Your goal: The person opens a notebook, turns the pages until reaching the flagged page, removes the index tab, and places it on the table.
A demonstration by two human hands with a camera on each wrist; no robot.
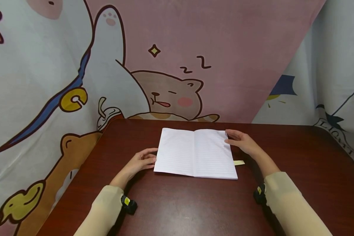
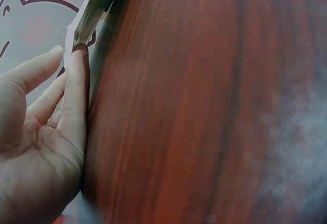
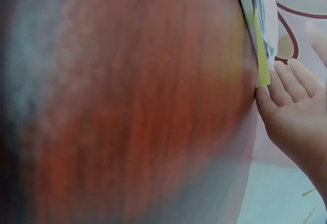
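An open notebook with blank ruled pages lies flat on the dark wooden table. From its right side sticks out a pale yellow strip, also visible beside the pages in the right wrist view. My left hand is at the notebook's left edge; in the left wrist view, its fingers extend to the edge and the thumb stands apart from them. At the upper right page edge is my right hand, fingers extended. In the right wrist view its fingertips reach the pages' edge.
The reddish-brown table extends around the notebook, its far edge just beyond it. Behind hangs a pink and white cloth printed with cartoon animals. Dark wrist devices sit at both cream sleeves.
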